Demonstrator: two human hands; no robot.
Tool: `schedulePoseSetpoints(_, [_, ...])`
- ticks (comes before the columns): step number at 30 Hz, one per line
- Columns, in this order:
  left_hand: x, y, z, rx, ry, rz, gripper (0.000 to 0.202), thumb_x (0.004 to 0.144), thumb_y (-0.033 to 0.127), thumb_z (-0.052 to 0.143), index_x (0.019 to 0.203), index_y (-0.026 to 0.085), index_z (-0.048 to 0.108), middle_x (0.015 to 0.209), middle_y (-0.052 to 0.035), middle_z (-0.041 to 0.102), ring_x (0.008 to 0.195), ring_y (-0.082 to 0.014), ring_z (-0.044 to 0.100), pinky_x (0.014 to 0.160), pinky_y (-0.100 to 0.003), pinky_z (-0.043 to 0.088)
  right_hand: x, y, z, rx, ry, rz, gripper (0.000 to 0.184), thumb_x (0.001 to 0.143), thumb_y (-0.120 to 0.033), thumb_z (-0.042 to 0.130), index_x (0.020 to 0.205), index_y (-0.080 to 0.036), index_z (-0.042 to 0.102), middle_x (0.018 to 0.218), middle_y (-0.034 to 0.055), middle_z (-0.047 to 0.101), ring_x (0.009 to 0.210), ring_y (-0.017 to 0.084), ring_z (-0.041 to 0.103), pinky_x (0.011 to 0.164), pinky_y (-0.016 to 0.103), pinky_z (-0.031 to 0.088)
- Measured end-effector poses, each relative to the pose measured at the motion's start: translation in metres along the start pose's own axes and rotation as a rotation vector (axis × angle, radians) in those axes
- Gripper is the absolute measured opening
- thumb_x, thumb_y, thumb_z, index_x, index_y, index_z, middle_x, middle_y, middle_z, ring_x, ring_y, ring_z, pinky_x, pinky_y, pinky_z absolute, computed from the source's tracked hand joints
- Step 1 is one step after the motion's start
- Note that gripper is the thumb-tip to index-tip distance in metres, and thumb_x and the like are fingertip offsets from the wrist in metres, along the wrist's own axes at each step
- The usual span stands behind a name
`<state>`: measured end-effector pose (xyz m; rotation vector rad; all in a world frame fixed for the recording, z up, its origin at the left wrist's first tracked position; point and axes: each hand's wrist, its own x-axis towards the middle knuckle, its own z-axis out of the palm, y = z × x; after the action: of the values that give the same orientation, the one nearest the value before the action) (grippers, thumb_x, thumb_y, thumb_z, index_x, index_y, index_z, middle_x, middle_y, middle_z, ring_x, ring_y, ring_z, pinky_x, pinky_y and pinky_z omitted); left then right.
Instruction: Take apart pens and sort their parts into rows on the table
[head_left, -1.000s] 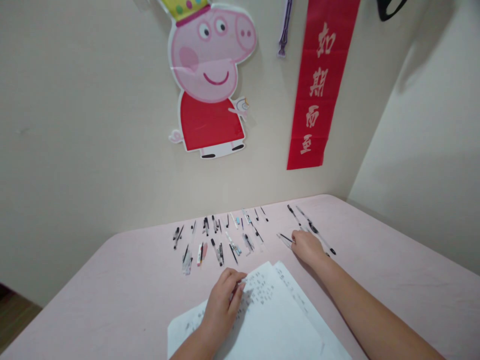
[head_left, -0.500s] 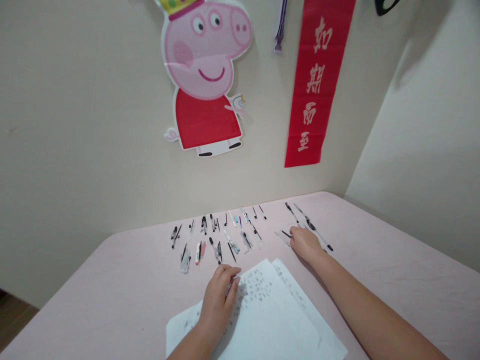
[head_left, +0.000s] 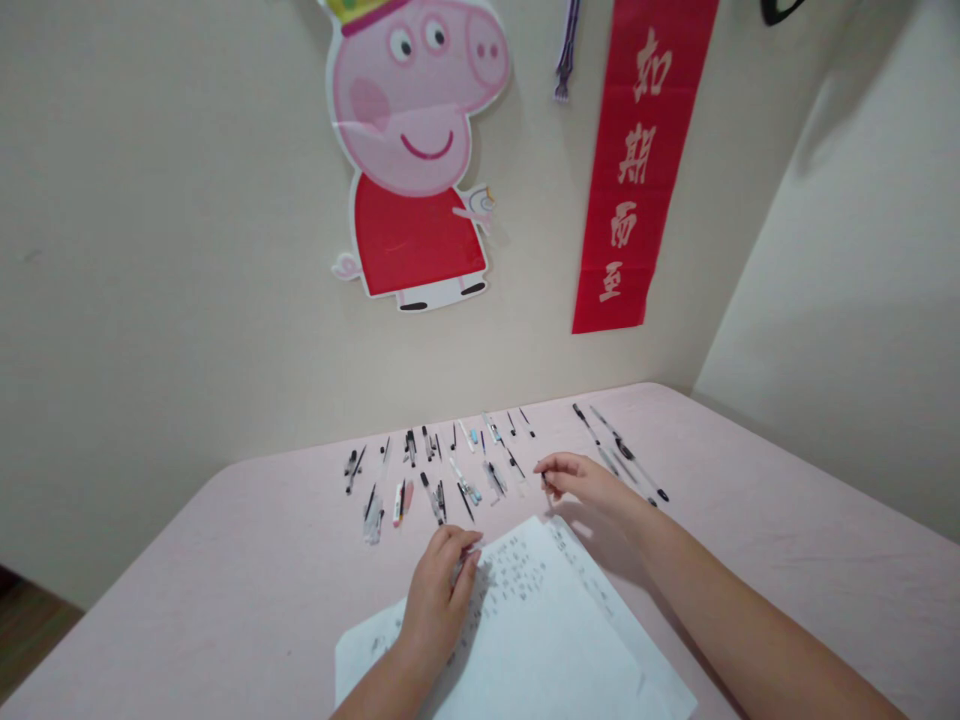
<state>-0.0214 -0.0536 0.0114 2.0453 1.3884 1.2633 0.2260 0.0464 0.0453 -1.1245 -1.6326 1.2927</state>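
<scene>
My right hand (head_left: 581, 485) is raised a little over the pink table, its fingers closed around pen parts (head_left: 544, 478); a dark tip and a pale clear piece stick out from the fingertips. On the upper left of a stack of written paper sheets (head_left: 555, 630) rests my left hand (head_left: 442, 590), fingers curled together. A pale sliver shows at its fingertips, too small to name. Beyond the hands lie several groups of taken-apart pens (head_left: 433, 498), with black refills, caps and clear barrels. Long pens (head_left: 626, 453) lie to the right, past my right wrist.
The pink tabletop (head_left: 247, 570) meets a wall at the back. A pink pig cutout (head_left: 420, 220) and a red banner with white characters (head_left: 637, 170) hang there, with a purple strap (head_left: 566, 50) between them.
My right hand has moved left, toward the groups of pen parts. The clear pieces and dark refill that lay by its fingers are gone from that spot. My left hand has stayed put.
</scene>
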Motion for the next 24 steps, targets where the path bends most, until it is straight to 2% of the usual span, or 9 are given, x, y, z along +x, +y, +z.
schedulePoseSetpoints(5, [0.001, 0.001, 0.0, -0.01, 0.004, -0.004, 0.021, 0.087, 0.027, 0.047, 0.097, 0.019, 0.064, 0.089, -0.0078, 0.063, 0.083, -0.0203, 0.062, 0.074, -0.033, 0.051, -0.013, -0.024, 0.024, 0.225, -0.114, -0.064, 0.032, 0.067, -0.039, 0.072, 0.084, -0.018, 0.055, 0.064, -0.0016, 0.061, 0.056, 0.011, 0.055, 0.054, 0.024, 0.043])
schedulePoseSetpoints(9, [0.001, 0.001, 0.0, -0.019, 0.002, -0.002, 0.02, 0.086, 0.026, 0.048, 0.096, 0.019, 0.064, 0.088, -0.0078, 0.063, 0.083, -0.0201, 0.061, 0.073, -0.032, 0.051, -0.022, -0.03, 0.038, 0.283, -0.12, -0.101, 0.038, 0.077, -0.053, 0.062, 0.082, -0.016, 0.057, 0.059, -0.0007, 0.062, 0.05, 0.009, 0.052, 0.05, 0.023, 0.041])
schedulePoseSetpoints(14, [0.0, -0.001, 0.001, -0.024, -0.022, 0.001, 0.019, 0.088, 0.026, 0.046, 0.098, 0.02, 0.062, 0.09, -0.0077, 0.062, 0.085, -0.02, 0.06, 0.074, -0.033, 0.05, -0.027, -0.03, 0.047, 0.249, -0.123, -0.154, 0.04, 0.08, -0.054, 0.059, 0.085, -0.015, 0.062, 0.062, 0.0004, 0.063, 0.054, 0.01, 0.054, 0.053, 0.023, 0.042])
schedulePoseSetpoints(24, [0.0, 0.001, 0.0, -0.057, -0.069, 0.03, 0.018, 0.091, 0.026, 0.046, 0.1, 0.019, 0.06, 0.091, -0.0075, 0.061, 0.087, -0.0195, 0.058, 0.076, -0.032, 0.048, -0.03, -0.029, 0.057, 0.158, -0.123, -0.141, 0.042, 0.078, -0.055, 0.061, 0.086, -0.014, 0.066, 0.064, 0.0011, 0.063, 0.06, 0.011, 0.057, 0.055, 0.022, 0.043])
